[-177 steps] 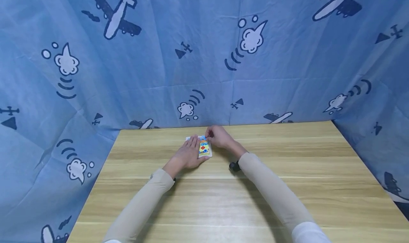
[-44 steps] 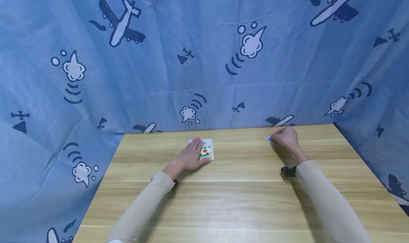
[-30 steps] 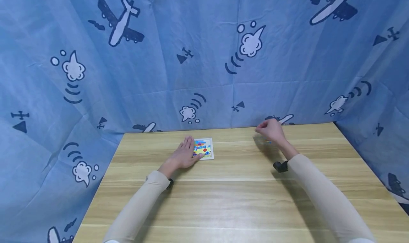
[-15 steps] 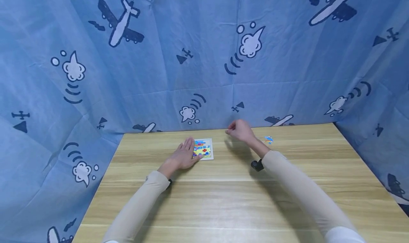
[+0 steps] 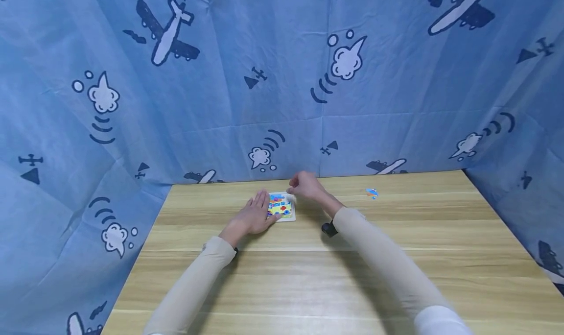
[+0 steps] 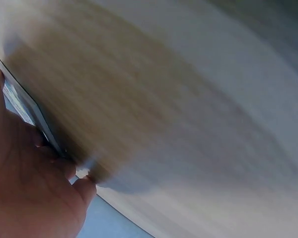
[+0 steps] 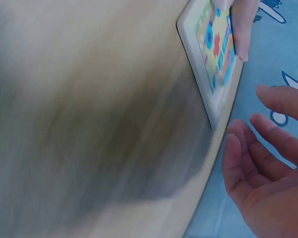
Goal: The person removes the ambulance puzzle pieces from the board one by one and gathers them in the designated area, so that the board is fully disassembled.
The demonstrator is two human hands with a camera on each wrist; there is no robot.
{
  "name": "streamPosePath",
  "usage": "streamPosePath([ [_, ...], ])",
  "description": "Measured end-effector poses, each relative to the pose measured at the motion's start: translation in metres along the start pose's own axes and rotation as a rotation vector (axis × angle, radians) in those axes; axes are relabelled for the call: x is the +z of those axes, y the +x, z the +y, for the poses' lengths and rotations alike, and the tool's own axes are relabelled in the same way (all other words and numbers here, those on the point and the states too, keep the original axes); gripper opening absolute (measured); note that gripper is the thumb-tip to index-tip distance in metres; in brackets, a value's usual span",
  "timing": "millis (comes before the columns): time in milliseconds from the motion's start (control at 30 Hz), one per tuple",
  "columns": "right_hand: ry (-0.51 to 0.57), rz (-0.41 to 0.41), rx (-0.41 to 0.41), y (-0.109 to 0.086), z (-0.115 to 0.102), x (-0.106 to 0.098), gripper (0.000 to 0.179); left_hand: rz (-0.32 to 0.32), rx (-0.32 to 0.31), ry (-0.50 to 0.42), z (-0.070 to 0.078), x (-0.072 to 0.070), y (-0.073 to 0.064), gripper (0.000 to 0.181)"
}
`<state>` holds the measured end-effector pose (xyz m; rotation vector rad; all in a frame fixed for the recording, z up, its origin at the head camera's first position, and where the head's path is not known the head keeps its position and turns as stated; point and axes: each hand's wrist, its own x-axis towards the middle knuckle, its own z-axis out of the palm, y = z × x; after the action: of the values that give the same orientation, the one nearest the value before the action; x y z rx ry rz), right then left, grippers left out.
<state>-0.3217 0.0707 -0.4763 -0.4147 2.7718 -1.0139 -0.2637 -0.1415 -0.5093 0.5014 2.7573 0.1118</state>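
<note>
A small square jigsaw puzzle board [image 5: 288, 220] with a pale rim and a yellow vehicle picture lies near the table's back edge. Its far right corner area shows bare and pale. My left hand [image 5: 251, 217] rests flat over the board's left side, thumb along the near edge, hiding part of the picture. Beside the far right corner hovers my right hand [image 5: 307, 185]. The right wrist view shows its thumb and bent fingers [image 7: 233, 153] apart, with nothing between them. A blue and orange puzzle piece [image 5: 372, 193] lies loose on the table to the right.
The wooden table [image 5: 299, 286] ends at the back against a blue curtain [image 5: 286, 80] printed with planes and clouds. A black wrist device [image 5: 329, 228] sits under the right sleeve.
My right hand carried the blue puzzle piece from the board rightward, released it on the table, then came back to the board's corner. The left hand slid slightly left, uncovering more picture.
</note>
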Motion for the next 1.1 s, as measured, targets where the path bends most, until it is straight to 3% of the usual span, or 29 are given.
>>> streamPosePath([
  [233,0.017,-0.051,0.012,0.009,-0.007,0.024,0.022,0.002,0.006,0.001,0.001,0.000,0.001,0.088],
  [467,-0.031,-0.009,0.027,0.014,-0.011,0.039,0.020,-0.009,0.001,-0.011,0.000,-0.001,0.004,0.088],
  [733,-0.067,0.002,0.036,0.015,-0.013,0.043,0.021,-0.030,-0.005,0.000,0.000,-0.002,0.004,0.088],
  [1100,-0.028,-0.003,0.037,0.013,-0.012,0.042,0.024,-0.022,-0.011,0.008,-0.001,0.001,0.007,0.088],
])
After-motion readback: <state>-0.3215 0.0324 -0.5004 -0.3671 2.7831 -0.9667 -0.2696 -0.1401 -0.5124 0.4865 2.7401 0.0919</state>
